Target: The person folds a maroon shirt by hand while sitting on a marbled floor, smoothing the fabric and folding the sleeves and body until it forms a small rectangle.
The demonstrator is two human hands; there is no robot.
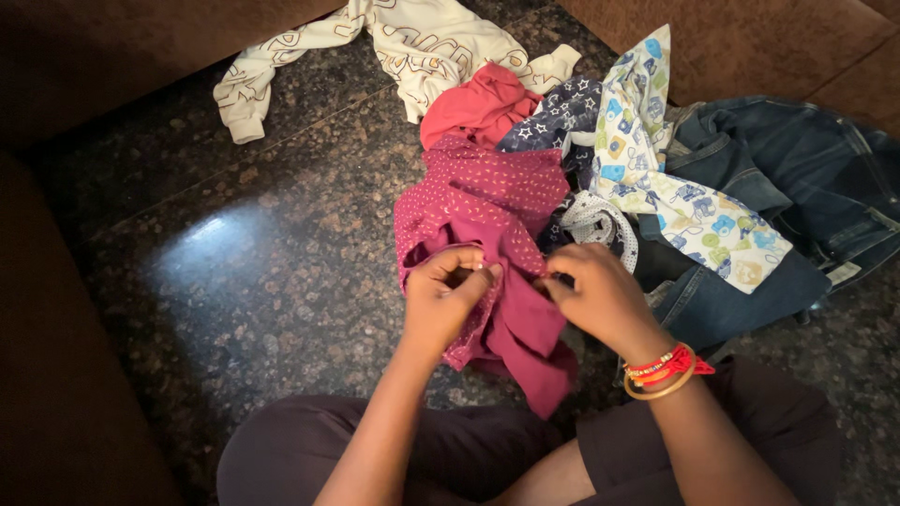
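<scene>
Both hands pinch the maroon dotted garment at frame centre.

We note the left hand [448, 290] and right hand [600, 295] level with each other, each with fingers closed on an edge of the maroon dotted garment [487, 201]. Its long axis runs from the hands up toward the clothes pile [637, 159] at upper right; its lower end hangs onto the dark stone floor [244, 272]. Neither hand is nearer.
</scene>
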